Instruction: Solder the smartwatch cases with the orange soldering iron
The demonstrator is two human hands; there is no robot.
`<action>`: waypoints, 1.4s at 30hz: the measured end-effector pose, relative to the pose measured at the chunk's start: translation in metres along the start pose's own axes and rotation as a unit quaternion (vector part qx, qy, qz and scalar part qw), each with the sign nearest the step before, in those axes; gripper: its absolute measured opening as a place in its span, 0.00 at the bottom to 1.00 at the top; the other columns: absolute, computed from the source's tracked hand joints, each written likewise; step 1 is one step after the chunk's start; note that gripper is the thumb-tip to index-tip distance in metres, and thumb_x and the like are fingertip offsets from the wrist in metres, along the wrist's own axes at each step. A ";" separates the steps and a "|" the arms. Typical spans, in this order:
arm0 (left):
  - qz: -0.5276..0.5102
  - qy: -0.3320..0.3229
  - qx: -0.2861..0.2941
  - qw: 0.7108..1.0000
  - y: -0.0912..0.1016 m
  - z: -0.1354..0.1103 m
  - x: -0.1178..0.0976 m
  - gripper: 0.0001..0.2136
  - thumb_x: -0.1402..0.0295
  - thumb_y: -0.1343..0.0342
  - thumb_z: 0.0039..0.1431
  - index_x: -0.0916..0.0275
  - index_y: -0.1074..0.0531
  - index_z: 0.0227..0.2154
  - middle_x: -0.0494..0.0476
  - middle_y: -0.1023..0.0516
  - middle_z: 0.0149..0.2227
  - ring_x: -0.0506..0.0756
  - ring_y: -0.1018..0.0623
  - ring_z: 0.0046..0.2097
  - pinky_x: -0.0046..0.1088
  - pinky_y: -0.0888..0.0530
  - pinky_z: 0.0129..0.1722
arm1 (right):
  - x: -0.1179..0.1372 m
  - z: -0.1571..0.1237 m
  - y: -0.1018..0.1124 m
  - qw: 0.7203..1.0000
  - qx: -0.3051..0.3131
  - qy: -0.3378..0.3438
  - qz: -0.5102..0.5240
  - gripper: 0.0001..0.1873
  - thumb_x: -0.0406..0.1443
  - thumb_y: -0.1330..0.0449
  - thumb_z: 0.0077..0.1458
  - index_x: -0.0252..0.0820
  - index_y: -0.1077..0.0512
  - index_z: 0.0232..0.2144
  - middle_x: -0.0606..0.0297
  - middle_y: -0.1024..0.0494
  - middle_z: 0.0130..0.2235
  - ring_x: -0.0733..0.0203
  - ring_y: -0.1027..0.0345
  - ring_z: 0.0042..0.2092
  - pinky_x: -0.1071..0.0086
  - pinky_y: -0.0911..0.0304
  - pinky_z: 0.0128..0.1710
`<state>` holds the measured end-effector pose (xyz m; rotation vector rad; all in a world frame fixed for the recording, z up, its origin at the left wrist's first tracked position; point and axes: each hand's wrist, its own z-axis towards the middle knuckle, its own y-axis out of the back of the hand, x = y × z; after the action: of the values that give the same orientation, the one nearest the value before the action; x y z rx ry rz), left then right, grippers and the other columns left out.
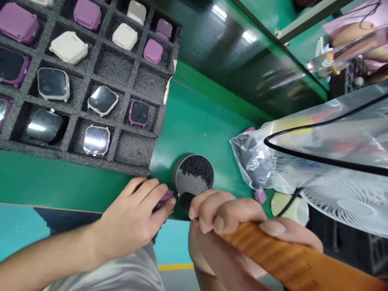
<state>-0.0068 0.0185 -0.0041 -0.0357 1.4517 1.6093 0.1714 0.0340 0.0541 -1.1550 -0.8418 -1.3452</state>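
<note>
My left hand (133, 216) is closed around a purple watch case (164, 199) at the front edge of the green bench. Only a small part of the case shows between the thumb and fingers. An orange electric screwdriver (273, 254) with a black nose is gripped in my right hand (233, 212). Its tip points at the watch case, close to my left thumb; whether they touch I cannot tell. Just beyond both hands stands a round dish (175, 178) with tiny black screws spread over its dimpled grey floor.
A grey foam tray (87, 76) at the left holds several purple, white and dark watches in its compartments. To the right lie a clear plastic bag (260, 155), a black cable (303, 151) and a white fan (354, 206). Another person's arm (351, 38) shows at the upper right.
</note>
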 end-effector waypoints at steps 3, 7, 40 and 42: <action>-0.001 0.006 -0.004 1.000 -0.001 0.000 0.000 0.12 0.74 0.48 0.75 0.63 0.21 0.53 0.61 0.20 0.53 0.63 0.25 0.55 0.46 0.31 0.58 | -0.002 0.003 0.004 0.999 0.038 0.016 0.018 0.21 0.45 0.57 0.76 0.47 0.27 0.53 0.67 0.22 0.36 0.59 0.26 0.30 0.55 0.28 0.28; -0.009 0.011 -0.004 1.000 -0.002 0.000 0.001 0.12 0.73 0.46 0.75 0.63 0.20 0.53 0.60 0.19 0.52 0.62 0.25 0.54 0.46 0.31 0.58 | -0.004 0.005 0.005 0.996 0.079 0.017 0.025 0.16 0.36 0.49 0.71 0.46 0.26 0.54 0.65 0.21 0.37 0.56 0.25 0.32 0.54 0.26 0.28; 0.009 0.006 0.033 0.999 0.004 -0.002 0.001 0.15 0.76 0.45 0.70 0.68 0.23 0.56 0.68 0.24 0.66 0.67 0.27 0.65 0.51 0.31 0.64 | -0.009 0.020 0.010 0.997 -0.058 0.028 0.047 0.21 0.56 0.37 0.62 0.53 0.21 0.49 0.68 0.23 0.34 0.58 0.30 0.28 0.57 0.30 0.26; 0.015 0.012 0.027 0.999 0.003 -0.002 0.001 0.14 0.76 0.44 0.70 0.67 0.23 0.55 0.66 0.23 0.64 0.66 0.26 0.64 0.50 0.30 0.63 | -0.008 0.020 0.011 0.997 -0.057 0.028 0.044 0.22 0.57 0.37 0.63 0.52 0.21 0.49 0.67 0.23 0.34 0.58 0.30 0.28 0.57 0.30 0.26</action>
<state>-0.0107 0.0178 -0.0032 -0.0024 1.5206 1.5966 0.1843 0.0538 0.0507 -1.2221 -0.6734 -1.3612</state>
